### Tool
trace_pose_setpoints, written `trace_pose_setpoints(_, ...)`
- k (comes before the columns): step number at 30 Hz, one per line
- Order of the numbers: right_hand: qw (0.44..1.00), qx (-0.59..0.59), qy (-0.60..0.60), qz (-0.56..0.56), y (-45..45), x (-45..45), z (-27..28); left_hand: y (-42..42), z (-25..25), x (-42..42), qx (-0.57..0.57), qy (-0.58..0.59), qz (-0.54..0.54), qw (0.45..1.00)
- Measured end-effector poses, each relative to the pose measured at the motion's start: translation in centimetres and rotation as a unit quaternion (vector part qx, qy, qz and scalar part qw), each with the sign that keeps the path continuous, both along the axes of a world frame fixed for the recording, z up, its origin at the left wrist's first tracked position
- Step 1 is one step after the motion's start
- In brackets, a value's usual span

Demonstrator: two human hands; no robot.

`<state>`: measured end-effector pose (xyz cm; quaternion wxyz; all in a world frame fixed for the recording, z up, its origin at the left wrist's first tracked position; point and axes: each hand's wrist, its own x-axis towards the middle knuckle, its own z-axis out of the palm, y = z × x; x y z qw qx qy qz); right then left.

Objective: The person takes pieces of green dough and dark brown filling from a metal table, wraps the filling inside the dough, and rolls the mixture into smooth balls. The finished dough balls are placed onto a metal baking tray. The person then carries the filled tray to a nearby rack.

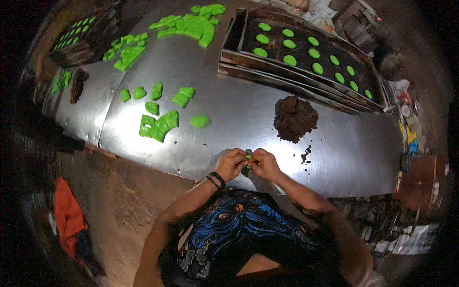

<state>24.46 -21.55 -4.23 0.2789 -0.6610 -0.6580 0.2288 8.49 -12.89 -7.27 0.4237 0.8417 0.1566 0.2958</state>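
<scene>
My left hand (231,165) and my right hand (263,164) meet near the front edge of the metal table (229,100). Between their fingertips they hold a small piece of green dough (247,161), mostly hidden by the fingers. Ahead and to the right lies a mound of dark brown crumbly filling (296,118), with crumbs on its near side. A single green dough piece (199,121) rests to the left, and beyond it is a cluster of joined green pieces (159,125). Several more loose green pieces (139,92) lie behind that cluster.
Stacked dark metal trays (287,77) stand at the back right, the top one bearing rows of green dough rounds (289,60). Many cut green pieces (190,28) lie at the back. At far left are another tray (77,34) with green rounds and a strip of brown filling (78,86).
</scene>
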Motion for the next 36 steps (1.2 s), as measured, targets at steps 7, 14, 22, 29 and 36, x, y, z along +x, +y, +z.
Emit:
trace_pose_setpoints(7,0.957,0.261,0.001,-0.127,6.9,-4.3,11.8,2.2,3.3,-3.7,-0.232,0.033,0.068,0.97)
trace_pose_setpoints(14,0.984,0.032,-0.114,-0.135,5.3,-6.2,0.1,12.0,2.6,-8.5,0.014,0.062,0.238,0.969)
trace_pose_setpoints(22,0.983,-0.145,0.053,0.098,-0.9,2.2,2.5,13.0,1.2,-5.7,0.263,0.266,0.357,0.856)
trace_pose_setpoints(29,0.996,-0.067,0.057,0.027,1.9,25.8,11.1,8.5,3.8,-0.6,-0.346,0.024,0.212,0.914)
trace_pose_setpoints(36,0.775,0.247,-0.304,-0.495,5.1,51.3,16.1,6.1,7.2,2.3,-0.472,-0.079,0.304,0.824)
